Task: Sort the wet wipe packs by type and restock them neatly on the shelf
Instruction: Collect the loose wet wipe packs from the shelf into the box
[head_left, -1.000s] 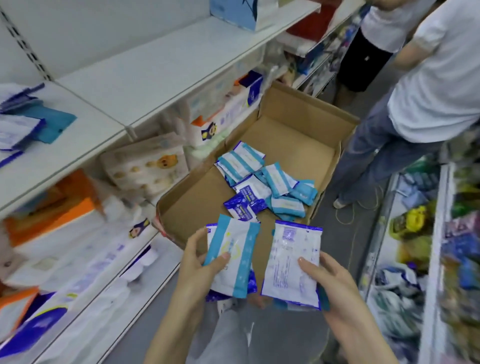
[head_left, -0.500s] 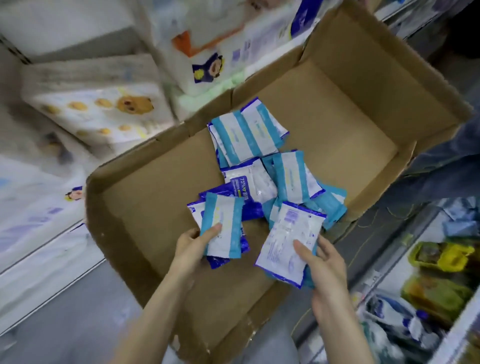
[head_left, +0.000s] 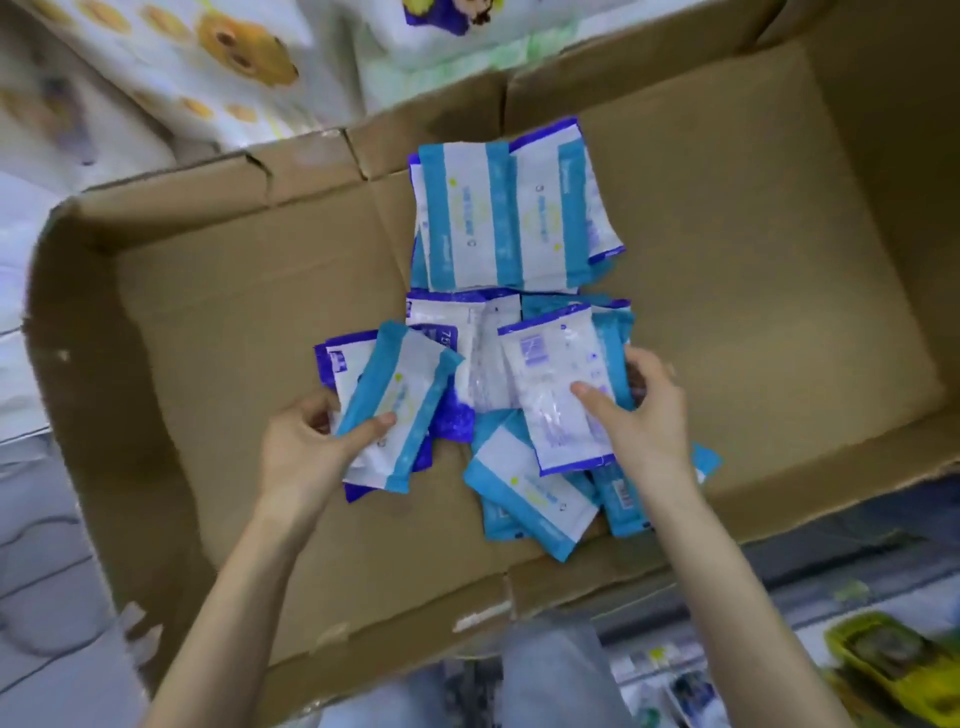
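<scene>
Over the cardboard box (head_left: 156, 322), the left hand (head_left: 306, 452) grips a small stack topped by a teal-edged pack (head_left: 400, 410). The right hand (head_left: 644, 415) pinches a purple-edged pack (head_left: 558, 384), thumb on top. Loose packs (head_left: 509, 218) lie on the box floor beneath and beyond both hands.

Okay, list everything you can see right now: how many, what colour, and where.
cardboard box: one, brown, open, centre
teal-banded wipe packs: several, white and teal, loose in the box
purple-edged wipe packs: a few, white and purple, mid-pile
bulk packages: at least two, white with orange print, top left
blurred item: one, yellow-green, bottom right
left hand: grips a teal-banded pack over purple-edged ones
right hand: grips a purple-edged pack over teal ones
</scene>
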